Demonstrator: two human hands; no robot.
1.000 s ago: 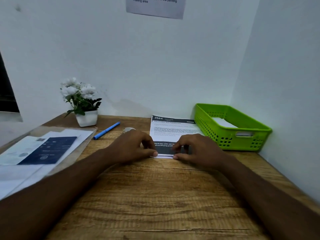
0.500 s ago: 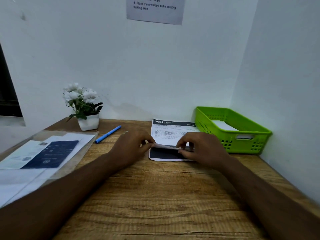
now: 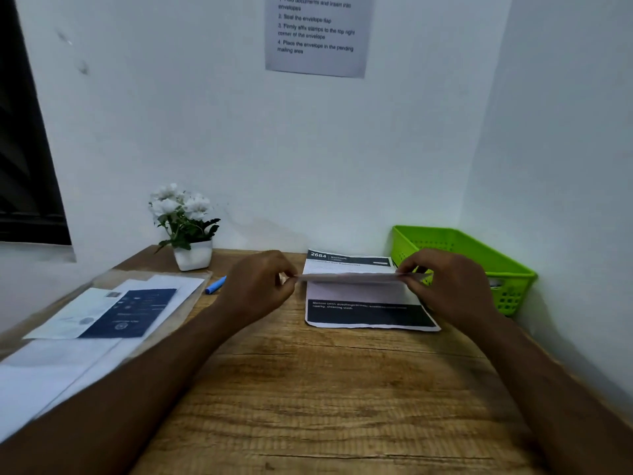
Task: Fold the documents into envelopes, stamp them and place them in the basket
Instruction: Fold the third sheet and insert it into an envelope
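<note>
Our left hand [image 3: 260,289] pinches one end of the document's [image 3: 349,278] raised edge between thumb and fingertips. Our right hand [image 3: 448,286] pinches the other end the same way, so both are curled closed on the paper.

A second ago these hands lay low at the near edge of the paper, flat against the desk [image 3: 325,389]. They have since carried that edge up, and the document now hangs between them, seen almost edge-on, above the far middle of the desk. Under it a printed sheet [image 3: 366,313] lies flat with its dark band toward us.

We judge the first fold has only begun: the lifted edge must still go over and be creased, and the enveloping and stamping come later.

The green basket [image 3: 479,248] stands in the far right corner, just beyond our right hand. A blue pen [image 3: 215,286] and potted flowers [image 3: 192,255] sit toward the far left, and loose papers [image 3: 102,313] lie along the left edge.
</note>
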